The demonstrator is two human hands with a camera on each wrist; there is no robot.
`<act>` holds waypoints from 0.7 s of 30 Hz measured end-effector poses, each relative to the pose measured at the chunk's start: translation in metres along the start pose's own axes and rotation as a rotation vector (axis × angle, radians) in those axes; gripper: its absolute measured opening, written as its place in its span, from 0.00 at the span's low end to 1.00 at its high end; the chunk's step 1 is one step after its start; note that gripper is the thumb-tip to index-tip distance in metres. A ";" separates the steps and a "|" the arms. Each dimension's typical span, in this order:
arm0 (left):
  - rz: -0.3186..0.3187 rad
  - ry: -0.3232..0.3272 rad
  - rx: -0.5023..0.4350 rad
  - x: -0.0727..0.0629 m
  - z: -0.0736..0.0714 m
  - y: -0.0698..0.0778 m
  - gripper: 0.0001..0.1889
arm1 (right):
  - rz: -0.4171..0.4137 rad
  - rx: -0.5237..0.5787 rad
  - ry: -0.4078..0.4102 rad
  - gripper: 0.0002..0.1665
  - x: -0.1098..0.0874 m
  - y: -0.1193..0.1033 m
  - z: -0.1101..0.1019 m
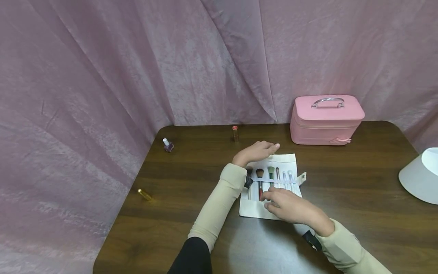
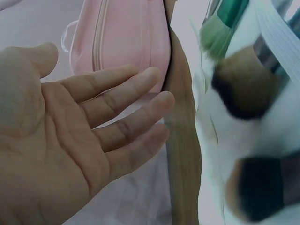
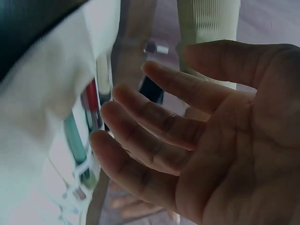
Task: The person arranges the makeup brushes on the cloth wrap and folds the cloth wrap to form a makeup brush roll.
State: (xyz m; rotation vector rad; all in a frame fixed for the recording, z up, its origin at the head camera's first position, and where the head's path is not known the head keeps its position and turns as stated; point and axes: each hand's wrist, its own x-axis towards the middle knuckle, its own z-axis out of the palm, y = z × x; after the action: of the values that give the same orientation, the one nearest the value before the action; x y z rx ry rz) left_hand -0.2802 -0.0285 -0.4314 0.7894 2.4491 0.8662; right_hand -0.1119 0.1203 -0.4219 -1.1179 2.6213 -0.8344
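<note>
Although spread open, not yet fastened: brush roll beneath two hands

Found flat on the table, pale inner side up. Left hand: over the far edge, fingers outstretched with slight gaps, palm bare. Right hand: over the near part, fingers loosely bent, a little apart, pinching nothing. Contact with the cloth: cannot tell from these angles.

Done, by the look of it: laying open. Brushes side by side under the elastic strap, green brush included. Remaining, as judged: any sorting of brushes, plus closing and fastening; tab loose at the right side.

Elsewhere: pink case, shut, behind and to the right; nail polish bottle and gold tube well apart, toward the left.
</note>
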 end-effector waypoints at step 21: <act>-0.117 -0.147 0.167 0.020 0.013 0.004 0.33 | 0.035 -0.060 -0.106 0.03 0.004 -0.008 0.031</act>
State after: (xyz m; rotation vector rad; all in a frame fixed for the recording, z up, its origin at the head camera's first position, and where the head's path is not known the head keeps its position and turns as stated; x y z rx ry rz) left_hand -0.2867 -0.0077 -0.4415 0.7298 2.4312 0.5470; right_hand -0.0987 0.1001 -0.4430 -1.0959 2.5864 -0.6751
